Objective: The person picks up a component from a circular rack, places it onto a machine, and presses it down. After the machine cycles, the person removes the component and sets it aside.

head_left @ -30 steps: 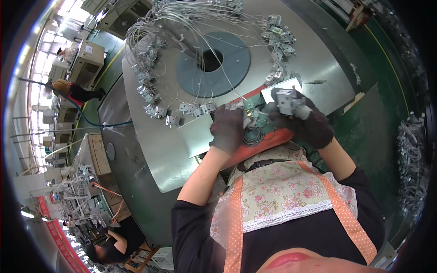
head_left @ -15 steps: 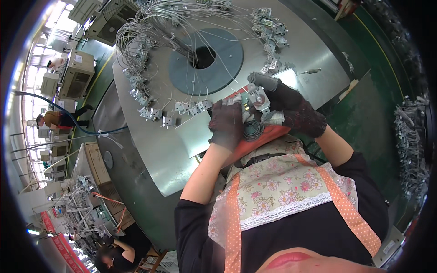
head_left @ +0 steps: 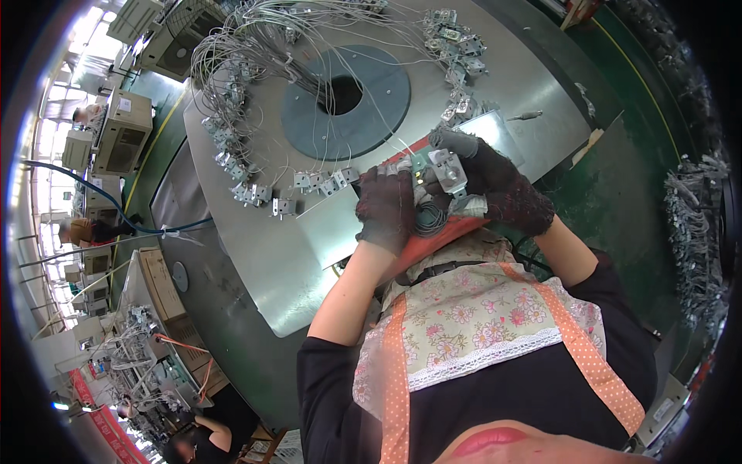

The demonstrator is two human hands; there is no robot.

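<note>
My right hand (head_left: 502, 184), in a dark glove with grey wrapped fingertips, grips a small silver metal housing (head_left: 449, 172) between forefinger and thumb. Close beside it, my left hand (head_left: 386, 203), gloved alike, has its fingers curled in at the edge of a small green part (head_left: 420, 164). What lies under those fingertips is hidden. A coil of thin grey cable (head_left: 431, 221) hangs just below the housing, between the two hands. Beneath both hands lies a red-orange piece (head_left: 456, 230), sloping along the near edge of the table.
The metal table (head_left: 267, 290) carries a grey disc (head_left: 301, 127) with a central hole, from which many grey cables (head_left: 255, 39) rise. Cable-end metal housings (head_left: 328, 182) ring it. A small tool (head_left: 525, 116) lies at right. Hanging cable bundles (head_left: 699, 247) stand far right.
The metal housing has shifted slightly right and turned a little in my right hand. My left hand stays nearly in place. The whole view has moved slightly.
</note>
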